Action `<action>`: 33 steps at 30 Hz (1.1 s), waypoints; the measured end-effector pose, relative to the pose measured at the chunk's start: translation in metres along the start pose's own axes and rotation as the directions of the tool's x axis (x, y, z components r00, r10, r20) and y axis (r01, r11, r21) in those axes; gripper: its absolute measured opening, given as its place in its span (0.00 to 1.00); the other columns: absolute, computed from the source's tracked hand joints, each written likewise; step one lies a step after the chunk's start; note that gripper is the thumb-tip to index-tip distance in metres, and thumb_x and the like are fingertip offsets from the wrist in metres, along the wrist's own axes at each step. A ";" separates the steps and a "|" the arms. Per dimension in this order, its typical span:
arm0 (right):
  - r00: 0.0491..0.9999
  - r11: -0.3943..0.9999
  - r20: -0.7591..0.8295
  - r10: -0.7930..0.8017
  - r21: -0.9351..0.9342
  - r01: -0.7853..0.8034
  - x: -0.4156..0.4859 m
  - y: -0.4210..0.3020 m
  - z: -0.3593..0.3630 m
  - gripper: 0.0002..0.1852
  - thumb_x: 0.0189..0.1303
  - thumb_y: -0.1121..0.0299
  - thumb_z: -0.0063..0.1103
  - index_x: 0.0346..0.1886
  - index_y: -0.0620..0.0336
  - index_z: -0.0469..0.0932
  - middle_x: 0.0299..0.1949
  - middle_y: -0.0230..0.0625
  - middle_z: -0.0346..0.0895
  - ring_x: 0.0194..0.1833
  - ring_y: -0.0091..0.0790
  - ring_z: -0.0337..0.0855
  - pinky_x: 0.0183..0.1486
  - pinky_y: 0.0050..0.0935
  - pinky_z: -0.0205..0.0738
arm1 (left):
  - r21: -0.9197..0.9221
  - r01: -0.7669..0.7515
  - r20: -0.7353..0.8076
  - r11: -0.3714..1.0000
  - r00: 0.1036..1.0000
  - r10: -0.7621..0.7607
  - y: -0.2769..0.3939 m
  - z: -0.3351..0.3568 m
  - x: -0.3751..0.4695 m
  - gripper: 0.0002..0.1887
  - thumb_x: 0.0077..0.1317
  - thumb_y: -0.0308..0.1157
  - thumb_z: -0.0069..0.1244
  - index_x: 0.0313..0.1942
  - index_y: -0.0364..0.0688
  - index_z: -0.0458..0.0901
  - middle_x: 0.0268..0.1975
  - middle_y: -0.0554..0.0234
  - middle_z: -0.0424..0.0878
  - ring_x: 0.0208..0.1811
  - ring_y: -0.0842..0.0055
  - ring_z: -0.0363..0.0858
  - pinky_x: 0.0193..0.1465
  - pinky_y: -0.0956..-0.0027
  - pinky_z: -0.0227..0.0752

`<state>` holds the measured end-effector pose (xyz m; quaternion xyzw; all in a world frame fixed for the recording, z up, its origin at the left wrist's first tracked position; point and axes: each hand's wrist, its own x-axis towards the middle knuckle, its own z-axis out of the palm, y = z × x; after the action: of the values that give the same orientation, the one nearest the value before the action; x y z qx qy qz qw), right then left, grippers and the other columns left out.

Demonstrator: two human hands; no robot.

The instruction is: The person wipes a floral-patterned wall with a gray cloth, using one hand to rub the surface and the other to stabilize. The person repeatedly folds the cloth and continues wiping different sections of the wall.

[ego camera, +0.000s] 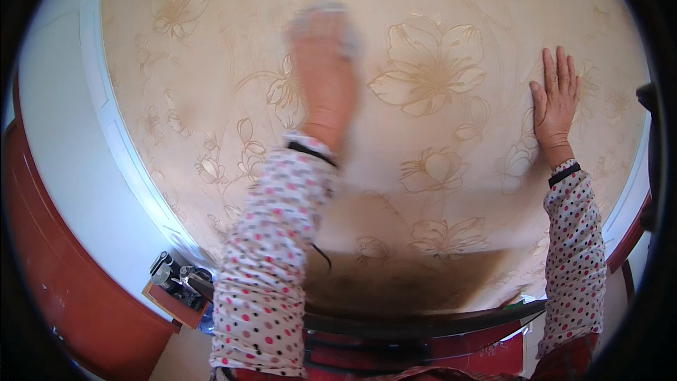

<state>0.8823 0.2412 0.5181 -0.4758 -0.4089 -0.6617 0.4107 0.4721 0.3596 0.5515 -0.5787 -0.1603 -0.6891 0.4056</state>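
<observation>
Before me stands a wall covered in beige floral wallpaper. My left hand, blurred by motion, presses a grey-blue cloth against the upper middle of the wallpaper, left of a large flower design. Part of the cloth shows past the fingertips; its exact shape is blurred. At the right, my right hand lies flat on the wallpaper with its fingers pointing up, the thumb apart, and nothing in it. Both forearms wear polka-dot sleeve covers with dark bands at the wrists.
Pale moulding edges the wallpaper at the left. Lower left, a small wooden stand holds a kettle and other vessels beside a reddish-brown wooden furniture piece. A dark curved edge and a red surface lie below the wall.
</observation>
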 end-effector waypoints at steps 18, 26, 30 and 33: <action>1.000 1.000 -0.010 -0.029 -0.001 0.029 -0.006 0.000 0.008 0.33 0.77 0.44 0.43 0.81 0.39 0.62 0.84 0.34 0.53 0.83 0.45 0.49 0.82 0.54 0.38 | 0.156 0.303 -0.085 0.940 0.952 -0.293 -0.131 -0.028 0.035 0.25 0.67 0.23 0.52 0.65 0.33 0.76 0.69 0.38 0.74 0.72 0.46 0.67 0.76 0.52 0.61; 1.000 1.000 0.027 -0.011 -0.002 0.011 -0.008 -0.005 0.007 0.33 0.77 0.43 0.42 0.81 0.40 0.63 0.84 0.34 0.53 0.83 0.46 0.49 0.81 0.55 0.39 | -0.111 -0.312 0.072 0.943 0.944 0.321 0.052 0.048 0.040 0.27 0.63 0.22 0.50 0.64 0.46 0.78 0.68 0.56 0.77 0.74 0.49 0.67 0.78 0.47 0.59; 0.999 1.000 0.029 -0.014 0.008 0.014 -0.008 -0.009 0.006 0.33 0.77 0.43 0.42 0.81 0.40 0.63 0.84 0.34 0.53 0.83 0.46 0.49 0.81 0.55 0.39 | -0.026 -0.469 0.103 0.883 0.877 0.469 0.029 0.042 0.066 0.29 0.63 0.22 0.50 0.66 0.50 0.78 0.69 0.58 0.76 0.74 0.49 0.67 0.77 0.50 0.63; 0.999 1.000 0.038 -0.004 0.014 0.004 -0.008 -0.012 0.005 0.33 0.77 0.43 0.43 0.81 0.40 0.63 0.84 0.34 0.53 0.83 0.47 0.49 0.81 0.55 0.38 | 0.134 -0.307 0.112 0.942 0.949 0.293 -0.035 0.024 0.083 0.29 0.65 0.22 0.50 0.67 0.48 0.76 0.70 0.53 0.75 0.73 0.50 0.68 0.76 0.54 0.64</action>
<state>0.8739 0.2516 0.5101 -0.4846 -0.4221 -0.6504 0.4049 0.4621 0.3670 0.6440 -0.5950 -0.1399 -0.5781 0.5406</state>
